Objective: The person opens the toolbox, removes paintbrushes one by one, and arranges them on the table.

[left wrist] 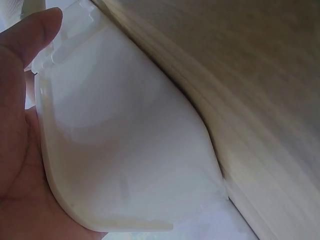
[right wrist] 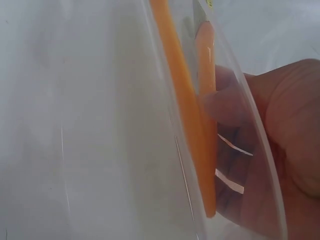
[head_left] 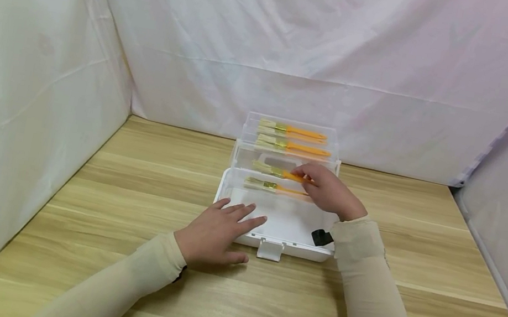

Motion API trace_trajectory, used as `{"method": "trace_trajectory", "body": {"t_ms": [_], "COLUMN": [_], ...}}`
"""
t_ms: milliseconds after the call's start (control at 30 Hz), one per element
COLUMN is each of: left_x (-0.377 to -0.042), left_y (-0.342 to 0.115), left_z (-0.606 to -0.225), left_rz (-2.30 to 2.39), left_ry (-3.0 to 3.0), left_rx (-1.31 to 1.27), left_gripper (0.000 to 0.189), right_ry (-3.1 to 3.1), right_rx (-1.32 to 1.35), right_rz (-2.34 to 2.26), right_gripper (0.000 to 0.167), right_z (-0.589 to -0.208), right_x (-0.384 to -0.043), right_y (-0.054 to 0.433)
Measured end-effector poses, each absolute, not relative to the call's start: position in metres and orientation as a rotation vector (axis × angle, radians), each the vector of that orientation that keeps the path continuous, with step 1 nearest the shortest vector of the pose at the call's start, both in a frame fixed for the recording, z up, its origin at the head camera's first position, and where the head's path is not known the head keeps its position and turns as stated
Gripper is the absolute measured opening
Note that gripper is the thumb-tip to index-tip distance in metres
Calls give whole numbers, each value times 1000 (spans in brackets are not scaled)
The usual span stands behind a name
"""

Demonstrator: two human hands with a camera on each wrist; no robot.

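Observation:
A white box (head_left: pixel 281 222) stands with clear tiered trays (head_left: pixel 247 154) raised behind its base. My right hand (head_left: pixel 329 189) pinches the orange handle of a paintbrush (head_left: pixel 272 169) at the lower tier. In the right wrist view an orange handle (right wrist: pixel 182 85) and the fingers show through a clear wall. Just below in the head view lies another paintbrush (head_left: pixel 263 184), pale bristles to the left. My left hand (head_left: pixel 216 233) rests with spread fingers over the box's front left corner; the left wrist view has the palm against the white box wall (left wrist: pixel 125 130).
More orange paintbrushes (head_left: pixel 306 133) lie in the upper trays. A white latch (head_left: pixel 270 250) hangs at the box's front. The box stands on a wood-grain table (head_left: pixel 157 165), with white cloth (head_left: pixel 304 38) hanging behind and on both sides.

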State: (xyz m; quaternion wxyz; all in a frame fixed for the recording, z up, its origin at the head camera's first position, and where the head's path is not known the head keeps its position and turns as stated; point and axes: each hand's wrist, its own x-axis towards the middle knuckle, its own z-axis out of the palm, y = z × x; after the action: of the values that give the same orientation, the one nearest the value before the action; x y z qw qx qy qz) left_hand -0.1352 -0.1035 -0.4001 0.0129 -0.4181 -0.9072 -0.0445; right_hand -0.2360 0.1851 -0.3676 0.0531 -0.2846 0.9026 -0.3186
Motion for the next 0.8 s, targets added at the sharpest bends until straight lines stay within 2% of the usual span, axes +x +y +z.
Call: {"method": "trace_trajectory", "body": {"t_ms": [800], "left_x": [-136], "left_y": [-104], "left_z": [-403], "left_rz": [-153], "left_ry": [-2831], "left_rx": [-1308], "left_gripper": [85], "right_ry": [2809], "right_rx": [-887], "right_rz": [-1005], "right_gripper": [28], "right_z": [-344], "right_x": [-222], "right_y": [197]}}
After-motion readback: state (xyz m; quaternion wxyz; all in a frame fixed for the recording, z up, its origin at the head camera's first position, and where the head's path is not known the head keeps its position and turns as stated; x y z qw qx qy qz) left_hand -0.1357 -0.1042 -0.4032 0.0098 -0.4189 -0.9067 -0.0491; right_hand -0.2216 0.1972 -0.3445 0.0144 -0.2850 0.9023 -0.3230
